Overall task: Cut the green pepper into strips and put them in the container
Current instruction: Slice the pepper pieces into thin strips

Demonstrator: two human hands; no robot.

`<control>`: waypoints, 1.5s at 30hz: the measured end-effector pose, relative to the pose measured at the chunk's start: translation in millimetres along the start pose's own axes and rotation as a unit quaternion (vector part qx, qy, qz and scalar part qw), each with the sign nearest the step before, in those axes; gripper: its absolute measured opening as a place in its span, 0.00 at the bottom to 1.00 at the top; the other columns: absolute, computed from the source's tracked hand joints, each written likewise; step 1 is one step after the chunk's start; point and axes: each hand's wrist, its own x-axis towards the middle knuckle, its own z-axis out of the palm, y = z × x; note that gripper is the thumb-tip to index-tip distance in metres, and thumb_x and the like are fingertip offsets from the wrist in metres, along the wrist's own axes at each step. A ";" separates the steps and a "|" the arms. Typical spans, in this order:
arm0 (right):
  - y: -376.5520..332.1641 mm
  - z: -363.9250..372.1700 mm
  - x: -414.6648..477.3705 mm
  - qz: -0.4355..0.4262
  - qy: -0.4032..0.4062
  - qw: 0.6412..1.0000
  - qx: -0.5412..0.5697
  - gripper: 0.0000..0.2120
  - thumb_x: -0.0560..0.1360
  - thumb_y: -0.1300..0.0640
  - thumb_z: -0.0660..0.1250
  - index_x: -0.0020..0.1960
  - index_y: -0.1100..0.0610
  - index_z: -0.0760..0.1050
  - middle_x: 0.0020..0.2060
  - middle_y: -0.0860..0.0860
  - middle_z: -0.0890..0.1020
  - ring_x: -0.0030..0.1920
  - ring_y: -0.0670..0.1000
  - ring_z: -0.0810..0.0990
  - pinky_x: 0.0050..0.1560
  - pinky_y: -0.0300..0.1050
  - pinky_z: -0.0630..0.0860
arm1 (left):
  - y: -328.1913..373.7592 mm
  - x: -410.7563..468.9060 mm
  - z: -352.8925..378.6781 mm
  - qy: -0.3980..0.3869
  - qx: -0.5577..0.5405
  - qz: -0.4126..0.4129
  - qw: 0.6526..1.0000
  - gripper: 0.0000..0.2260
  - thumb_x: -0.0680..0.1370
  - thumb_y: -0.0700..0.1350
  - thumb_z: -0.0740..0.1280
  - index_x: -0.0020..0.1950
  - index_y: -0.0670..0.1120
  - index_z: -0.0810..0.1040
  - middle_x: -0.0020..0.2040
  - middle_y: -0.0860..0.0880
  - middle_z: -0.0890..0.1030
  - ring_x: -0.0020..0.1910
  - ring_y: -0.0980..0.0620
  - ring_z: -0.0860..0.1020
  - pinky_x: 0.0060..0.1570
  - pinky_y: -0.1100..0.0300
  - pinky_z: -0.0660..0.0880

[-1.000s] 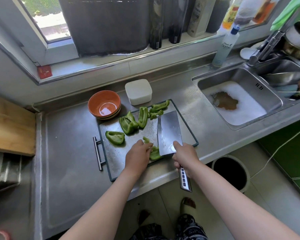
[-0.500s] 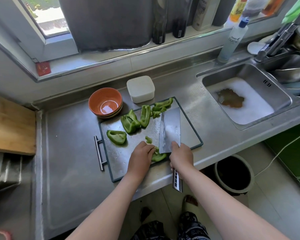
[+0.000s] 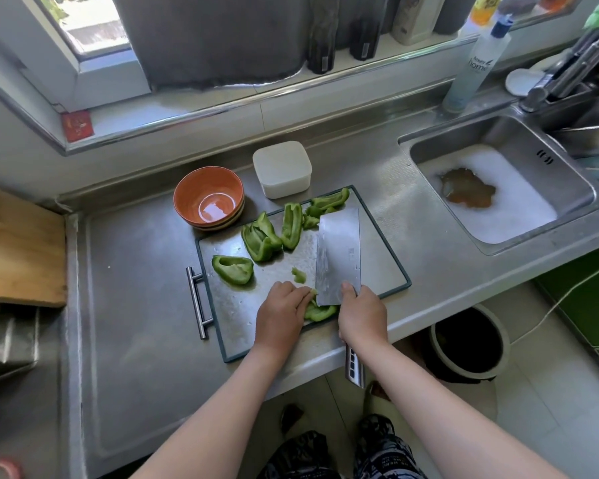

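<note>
A steel cutting board (image 3: 236, 312) with a bar handle lies on the counter. Several green pepper pieces (image 3: 261, 238) lie across its far half, one curved piece (image 3: 233, 268) at the left. My left hand (image 3: 281, 314) presses curled fingers on a pepper piece (image 3: 320, 312) at the board's near edge. My right hand (image 3: 362, 316) grips the cleaver (image 3: 338, 254) by its handle; the blade stands against that piece, right beside my left fingertips. A small cut bit (image 3: 298, 274) lies just beyond. A white lidded container (image 3: 282, 168) sits behind the board.
Stacked orange bowls (image 3: 208, 197) stand left of the container. A sink (image 3: 498, 191) with foamy water is at the right, a detergent bottle (image 3: 474, 63) behind it. A wooden board (image 3: 18, 243) lies at far left. A dark bin (image 3: 467, 344) stands on the floor.
The cleaver tilted up onto its edge, then came down again at the pepper piece under my left hand. My left hand stayed on the piece.
</note>
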 end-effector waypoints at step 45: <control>-43.3 -66.2 66.6 -0.145 -0.018 0.987 -0.066 0.19 0.84 0.47 0.56 0.38 0.55 0.70 0.33 0.54 0.79 0.38 0.57 0.80 0.36 0.45 0.69 | 19.5 69.3 -44.9 -0.335 -0.001 -0.076 0.939 0.12 0.69 0.55 0.76 0.52 0.59 0.82 0.46 0.61 0.73 0.40 0.63 0.72 0.42 0.61 0.73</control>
